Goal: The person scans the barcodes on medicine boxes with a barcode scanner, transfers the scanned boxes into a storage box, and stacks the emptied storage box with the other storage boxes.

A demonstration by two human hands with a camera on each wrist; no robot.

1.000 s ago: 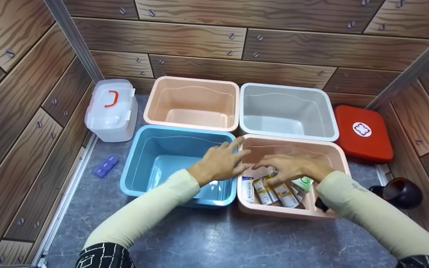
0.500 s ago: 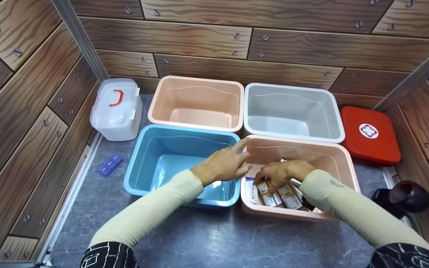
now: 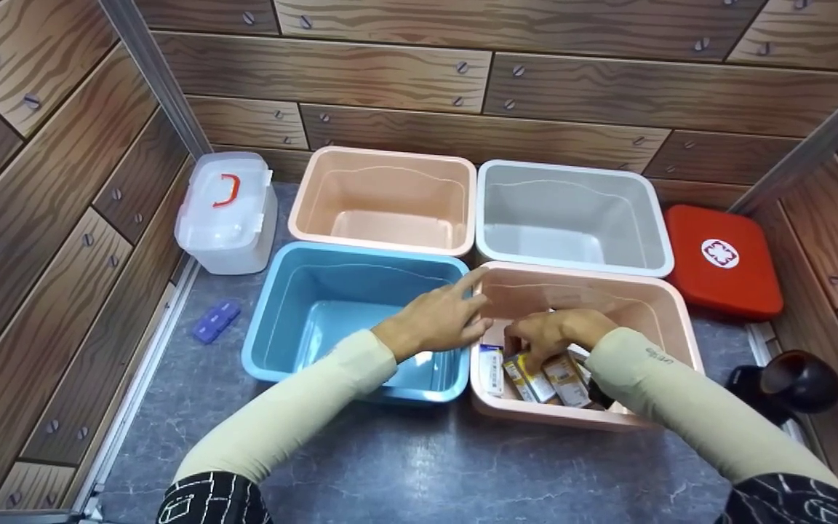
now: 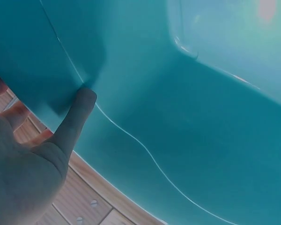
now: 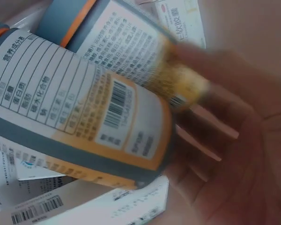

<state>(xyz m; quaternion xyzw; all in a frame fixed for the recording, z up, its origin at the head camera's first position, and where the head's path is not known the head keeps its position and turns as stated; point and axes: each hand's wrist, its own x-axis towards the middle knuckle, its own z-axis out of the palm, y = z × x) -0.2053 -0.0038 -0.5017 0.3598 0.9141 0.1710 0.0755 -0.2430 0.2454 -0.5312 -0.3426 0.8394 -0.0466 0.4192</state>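
Note:
My left hand (image 3: 437,320) rests over the rim where the blue bin (image 3: 262,313) meets the front peach bin (image 3: 583,421). In the left wrist view, one straight finger touches the blue bin's inner wall. My right hand (image 3: 553,335) reaches down into the front peach bin. Its thumb and fingers pinch the end of a yellow-and-white labelled supplement bottle (image 5: 131,49). A second supplement bottle (image 5: 79,108) lies alongside it. Near the bottles are a white-and-blue box (image 3: 492,369) and a white carton (image 5: 89,201). My palm and sleeve hide part of the contents in the head view.
Behind stand another peach bin (image 3: 382,151) and a grey bin (image 3: 572,167). A clear box with a red handle (image 3: 226,215) and a purple pill organizer (image 3: 216,321) are left. A red first-aid case (image 3: 724,276) and a black rounded object (image 3: 790,386) are right.
My right hand has gone down into the front peach bin and pinched a supplement bottle, which has turned slightly. My left hand has settled onto the bin rims.

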